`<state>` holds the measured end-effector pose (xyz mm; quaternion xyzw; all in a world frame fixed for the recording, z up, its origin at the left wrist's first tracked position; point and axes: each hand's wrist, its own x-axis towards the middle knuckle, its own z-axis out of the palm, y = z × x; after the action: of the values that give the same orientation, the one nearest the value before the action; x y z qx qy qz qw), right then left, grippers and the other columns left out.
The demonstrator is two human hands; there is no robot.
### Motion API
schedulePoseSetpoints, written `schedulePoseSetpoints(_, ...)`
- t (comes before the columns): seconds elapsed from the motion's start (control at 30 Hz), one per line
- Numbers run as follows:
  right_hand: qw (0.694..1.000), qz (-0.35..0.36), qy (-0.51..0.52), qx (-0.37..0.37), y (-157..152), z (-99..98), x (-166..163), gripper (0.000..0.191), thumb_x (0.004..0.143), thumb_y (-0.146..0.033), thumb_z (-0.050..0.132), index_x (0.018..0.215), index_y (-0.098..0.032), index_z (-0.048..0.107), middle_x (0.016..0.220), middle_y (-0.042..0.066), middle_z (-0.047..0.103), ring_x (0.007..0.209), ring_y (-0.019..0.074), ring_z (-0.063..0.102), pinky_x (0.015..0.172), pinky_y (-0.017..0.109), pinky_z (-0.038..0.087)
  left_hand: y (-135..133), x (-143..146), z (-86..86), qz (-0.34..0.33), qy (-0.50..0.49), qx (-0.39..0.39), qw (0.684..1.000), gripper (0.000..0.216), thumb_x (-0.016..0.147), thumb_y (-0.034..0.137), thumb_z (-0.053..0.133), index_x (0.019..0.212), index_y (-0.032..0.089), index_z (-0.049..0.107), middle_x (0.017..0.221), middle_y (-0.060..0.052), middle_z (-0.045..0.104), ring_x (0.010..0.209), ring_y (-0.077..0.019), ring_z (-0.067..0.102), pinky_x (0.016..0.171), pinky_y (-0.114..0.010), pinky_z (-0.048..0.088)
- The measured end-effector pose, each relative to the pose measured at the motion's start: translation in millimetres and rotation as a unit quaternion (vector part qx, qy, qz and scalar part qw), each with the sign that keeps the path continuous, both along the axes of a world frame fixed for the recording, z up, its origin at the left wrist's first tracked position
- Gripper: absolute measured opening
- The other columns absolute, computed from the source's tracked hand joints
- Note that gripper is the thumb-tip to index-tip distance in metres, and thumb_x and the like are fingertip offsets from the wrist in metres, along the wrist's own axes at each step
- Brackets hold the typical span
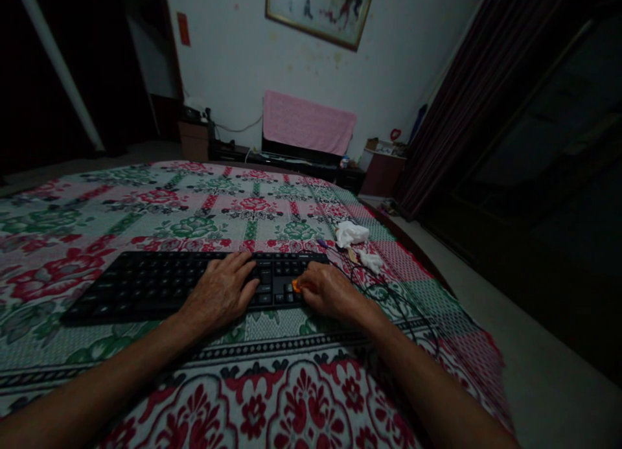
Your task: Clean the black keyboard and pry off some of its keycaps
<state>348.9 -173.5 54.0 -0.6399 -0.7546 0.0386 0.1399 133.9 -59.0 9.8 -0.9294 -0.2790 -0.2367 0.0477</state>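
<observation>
A black keyboard (146,277) lies flat across a flowered cloth (253,209). On its keys, right of the middle, rests my left hand (221,287), fingers stretched out and thumb apart. My right hand (325,288) is closed over the keyboard's right end. A small orange thing (296,285) shows between its fingertips, touching or just above the keys; most of it is hidden, so I cannot tell its kind. Several keys around it lie under the right hand.
White crumpled tissues (352,232) and a tangle of black cable (389,293) lie right of the keyboard. The cloth's edge drops to the floor (534,345) at the right. Against the far wall, a pink cloth (308,125) hangs above a low dark cabinet.
</observation>
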Motion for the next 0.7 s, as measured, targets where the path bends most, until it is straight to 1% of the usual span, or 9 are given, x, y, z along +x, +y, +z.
schedulePoseSetpoints(0.1, 0.999, -0.008, 0.024, 0.031, 2.0, 5.7, 10.2, 0.018, 0.078, -0.014, 0.052, 0.089, -0.017, 0.065, 0.083, 0.004, 0.058, 0.075, 0.013, 0.052, 0.068, 0.022, 0.036, -0.4, 0.2, -0.5, 0.0, -0.008, 0.003, 1.0, 0.038, 0.086, 0.036, 0.041, 0.112, 0.016, 0.059, 0.125, -0.013, 0.054, 0.117, -0.0289, 0.045, 0.092, -0.045, 0.038)
schedulePoseSetpoints(0.17, 0.998, -0.03, 0.023, 0.058, 7.1, 10.4, 15.8, 0.018, 0.078, -0.014, 0.051, 0.088, -0.017, 0.066, 0.082, 0.004, 0.06, 0.077, 0.0142, 0.053, 0.07, 0.024, 0.036, -0.8, 0.3, 0.0, -0.003, -0.008, 0.003, 1.0, 0.038, 0.086, 0.036, 0.041, 0.111, 0.015, 0.059, 0.125, -0.013, 0.054, 0.118, -0.0289, 0.045, 0.093, -0.045, 0.037)
schedulePoseSetpoints(0.23, 0.996, -0.058, 0.009, 0.067, 15.3, 14.6, 19.0, 0.017, 0.079, -0.016, 0.051, 0.086, -0.017, 0.067, 0.081, 0.004, 0.061, 0.078, 0.0147, 0.053, 0.07, 0.024, 0.035, -1.3, 0.4, 1.3, -0.004, -0.004, 0.002, 1.0, 0.037, 0.086, 0.035, 0.041, 0.111, 0.015, 0.059, 0.126, -0.013, 0.053, 0.118, -0.0289, 0.044, 0.093, -0.045, 0.037)
schedulePoseSetpoints(0.3, 0.994, -0.091, 0.001, 0.059, 25.7, 15.9, 19.0, 0.018, 0.08, -0.02, 0.05, 0.085, -0.017, 0.068, 0.08, 0.005, 0.062, 0.075, 0.0143, 0.053, 0.067, 0.023, 0.035, -1.9, 0.3, 2.7, -0.002, -0.003, -0.002, 1.0, 0.037, 0.086, 0.035, 0.041, 0.112, 0.015, 0.058, 0.126, -0.013, 0.053, 0.118, -0.0287, 0.044, 0.093, -0.045, 0.037)
schedulePoseSetpoints(0.37, 0.993, -0.112, 0.012, 0.043, 37.0, 12.7, 16.2, 0.02, 0.08, -0.02, 0.049, 0.086, -0.017, 0.068, 0.08, 0.004, 0.064, 0.074, 0.0135, 0.054, 0.065, 0.022, 0.035, -2.3, 0.1, 3.5, -0.002, -0.004, -0.007, 1.0, 0.037, 0.086, 0.035, 0.041, 0.112, 0.016, 0.058, 0.126, -0.013, 0.053, 0.117, -0.0283, 0.045, 0.093, -0.045, 0.037)
schedulePoseSetpoints(0.43, 0.991, -0.132, 0.022, 0.03, 47.2, 5.4, 11.7, 0.023, 0.081, -0.02, 0.047, 0.086, -0.016, 0.069, 0.08, 0.005, 0.066, 0.074, 0.0134, 0.056, 0.065, 0.021, 0.036, -2.5, -0.1, 3.1, -0.002, -0.007, -0.012, 1.0, 0.036, 0.086, 0.035, 0.041, 0.111, 0.016, 0.059, 0.126, -0.013, 0.053, 0.117, -0.0281, 0.045, 0.093, -0.045, 0.037)
schedulePoseSetpoints(0.57, 0.981, -0.19, 0.001, 0.03, 58.3, -7.9, 2.8, 0.024, 0.08, -0.019, 0.046, 0.084, -0.016, 0.069, 0.083, 0.008, 0.068, 0.076, 0.0148, 0.058, 0.066, 0.022, 0.037, -1.8, 0.2, 0.0, -0.001, -0.013, -0.012, 1.0, 0.036, 0.085, 0.034, 0.042, 0.112, 0.016, 0.058, 0.127, -0.014, 0.052, 0.118, -0.0285, 0.045, 0.092, -0.045, 0.037)
schedulePoseSetpoints(0.63, 0.98, -0.199, -0.017, 0.011, 58.1, -7.4, -0.2, 0.023, 0.078, -0.018, 0.046, 0.08, -0.015, 0.069, 0.08, 0.009, 0.068, 0.072, 0.0154, 0.059, 0.063, 0.022, 0.037, -1.2, 0.5, -1.4, 0.0, -0.012, -0.009, 1.0, 0.036, 0.085, 0.035, 0.042, 0.112, 0.016, 0.058, 0.128, -0.013, 0.052, 0.118, -0.0286, 0.044, 0.092, -0.045, 0.037)
schedulePoseSetpoints(0.7, 0.98, -0.196, -0.026, -0.018, 55.1, -1.5, -2.1, 0.022, 0.076, -0.016, 0.047, 0.077, -0.014, 0.069, 0.076, 0.01, 0.068, 0.067, 0.0148, 0.058, 0.059, 0.022, 0.036, -0.8, 0.6, -2.1, 0.002, -0.008, -0.007, 1.0, 0.036, 0.085, 0.035, 0.042, 0.112, 0.016, 0.058, 0.128, -0.013, 0.051, 0.118, -0.0286, 0.044, 0.092, -0.045, 0.037)
